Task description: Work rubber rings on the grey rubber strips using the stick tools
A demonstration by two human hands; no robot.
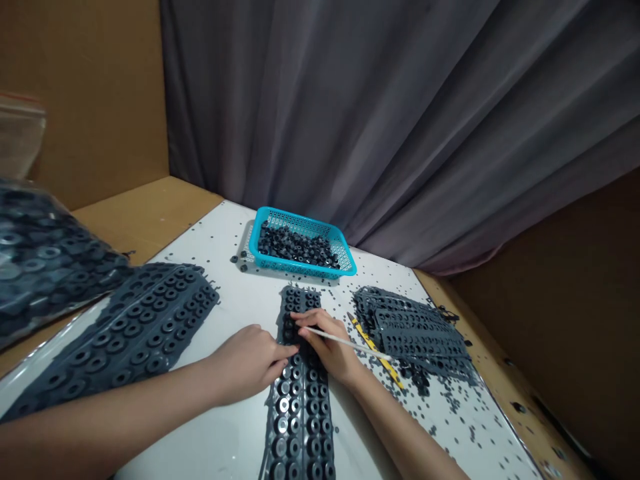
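A long dark rubber sheet [303,413] with rows of ringed rubber pieces lies lengthwise in the middle of the white table. My right hand [327,343] is over its upper part, with its fingers closed on a thin white stick [350,343]. The stick's tip is near the small rings under the fingertips. My left hand [257,363] comes in from the left; its index finger is stretched out and touches the sheet just below the right hand's fingers. The rings right under the fingertips are partly hidden.
A blue basket [305,268] of small black pieces stands at the back. Ringed sheets [130,327] lie left, beside a clear bag [45,260] of rings. At right are perforated sheets [425,337], a yellow tool [375,350] and scattered black bits.
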